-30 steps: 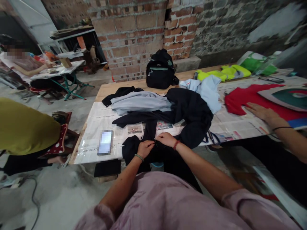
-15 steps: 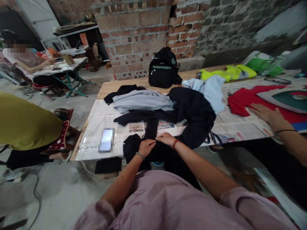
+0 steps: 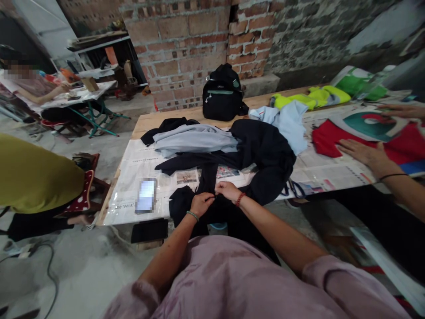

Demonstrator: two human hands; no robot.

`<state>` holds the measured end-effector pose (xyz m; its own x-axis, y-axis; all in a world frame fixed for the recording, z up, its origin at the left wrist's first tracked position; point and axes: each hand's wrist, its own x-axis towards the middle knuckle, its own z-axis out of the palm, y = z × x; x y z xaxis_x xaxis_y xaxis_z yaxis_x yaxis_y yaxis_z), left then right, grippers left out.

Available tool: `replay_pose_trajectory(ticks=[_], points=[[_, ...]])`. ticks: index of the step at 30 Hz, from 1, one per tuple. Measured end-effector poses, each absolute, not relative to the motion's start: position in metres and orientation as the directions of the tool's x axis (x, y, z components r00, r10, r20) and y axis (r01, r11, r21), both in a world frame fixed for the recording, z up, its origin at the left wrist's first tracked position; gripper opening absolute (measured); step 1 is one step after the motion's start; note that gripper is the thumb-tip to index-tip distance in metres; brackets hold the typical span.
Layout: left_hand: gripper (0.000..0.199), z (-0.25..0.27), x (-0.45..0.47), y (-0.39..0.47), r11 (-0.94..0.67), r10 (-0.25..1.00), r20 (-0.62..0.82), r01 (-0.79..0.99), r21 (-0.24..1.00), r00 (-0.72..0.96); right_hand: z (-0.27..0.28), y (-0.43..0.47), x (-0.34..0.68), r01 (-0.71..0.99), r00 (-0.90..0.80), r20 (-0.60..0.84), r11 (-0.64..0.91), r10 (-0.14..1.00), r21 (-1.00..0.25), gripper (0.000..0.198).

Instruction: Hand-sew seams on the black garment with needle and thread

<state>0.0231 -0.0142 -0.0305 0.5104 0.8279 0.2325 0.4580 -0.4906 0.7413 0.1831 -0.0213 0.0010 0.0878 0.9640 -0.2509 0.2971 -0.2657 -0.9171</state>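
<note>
A dark garment (image 3: 265, 137) with a light grey lining (image 3: 199, 138) lies bunched across the table, and part of it hangs over the front edge toward my lap. My left hand (image 3: 202, 204) pinches a fold of this dark cloth at the table's edge. Close beside it, my right hand (image 3: 229, 192) has its fingertips pressed together right at the cloth. Whatever sits between those fingertips is too small to make out. The two hands nearly touch.
A phone (image 3: 146, 195) lies left on the paper-covered table (image 3: 126, 173). Behind the garment stands a black backpack (image 3: 222, 95). Scissors (image 3: 296, 189) rest at the front edge. To the right, a co-worker's hands are at an iron (image 3: 368, 125) on red cloth (image 3: 327, 139).
My hands stay pinched at almost the same spot on the cloth. The co-worker's iron has moved left over the red cloth, and a second hand now shows beside it. The view has shifted slightly.
</note>
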Motion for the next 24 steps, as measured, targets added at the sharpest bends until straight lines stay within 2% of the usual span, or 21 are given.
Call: replay_pose_trajectory(ticks=[5, 13, 19, 21, 24], points=[[0.014, -0.031, 0.023, -0.012, -0.479, 0.834, 0.217, 0.471, 0.741, 0.507, -0.004, -0.017, 0.176, 0.180, 0.203, -0.264, -0.301, 0.943, -0.937, 0.006], [0.013, -0.033, 0.022, -0.012, -0.508, 0.813, 0.224, 0.466, 0.725, 0.537, -0.011, -0.013, 0.174, 0.138, 0.294, -0.296, -0.347, 0.909, -0.928, 0.006], [0.014, -0.032, 0.021, -0.012, -0.524, 0.798, 0.229, 0.453, 0.722, 0.558, 0.004, -0.008, 0.189, 0.077, 0.330, -0.293, -0.335, 0.897, -0.939, 0.005], [0.013, -0.031, 0.021, -0.013, -0.516, 0.804, 0.225, 0.458, 0.724, 0.550, 0.014, -0.010, 0.190, -0.015, 0.272, -0.290, -0.298, 0.917, -0.955, 0.008], [0.013, -0.028, 0.022, -0.013, -0.507, 0.810, 0.218, 0.466, 0.725, 0.544, 0.029, -0.014, 0.186, -0.264, 0.137, -0.325, -0.281, 0.936, -0.923, 0.010]])
